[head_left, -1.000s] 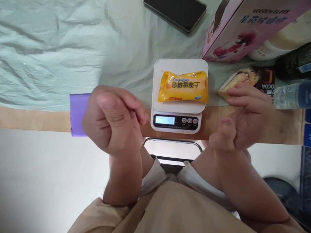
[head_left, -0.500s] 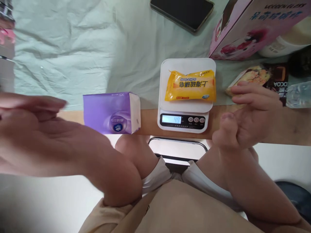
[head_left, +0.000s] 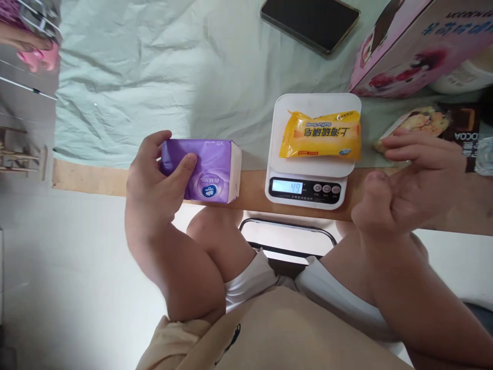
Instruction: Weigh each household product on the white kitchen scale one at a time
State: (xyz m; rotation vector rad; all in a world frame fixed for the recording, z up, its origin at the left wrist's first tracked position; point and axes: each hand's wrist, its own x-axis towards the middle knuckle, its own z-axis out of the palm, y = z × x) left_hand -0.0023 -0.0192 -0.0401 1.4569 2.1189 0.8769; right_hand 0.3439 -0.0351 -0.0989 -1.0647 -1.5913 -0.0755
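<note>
My left hand (head_left: 157, 180) grips the left end of a purple tissue pack (head_left: 213, 164), thumb on top and fingers around the far side. The pack is at the table's front edge. To its right, a white kitchen scale (head_left: 275, 133) bears a yellow packet of sulfur soap (head_left: 321, 134), and its lit display appears to read 49. My right hand (head_left: 412, 185) hovers right of the scale, palm turned inward, fingers loosely bent and apart from the thumb, with nothing in it.
A black phone (head_left: 310, 23) lies on the pale green cloth (head_left: 127, 77) at the back. A pink box (head_left: 408, 56) stands at the far right, near a snack packet (head_left: 421, 121) and a dark cocoa package (head_left: 462, 119). Pink items (head_left: 40, 55) show at the far left.
My left hand has come in from the left and taken hold of the tissue pack. The whole view has shifted a little; my right hand keeps its pose beside the scale.
</note>
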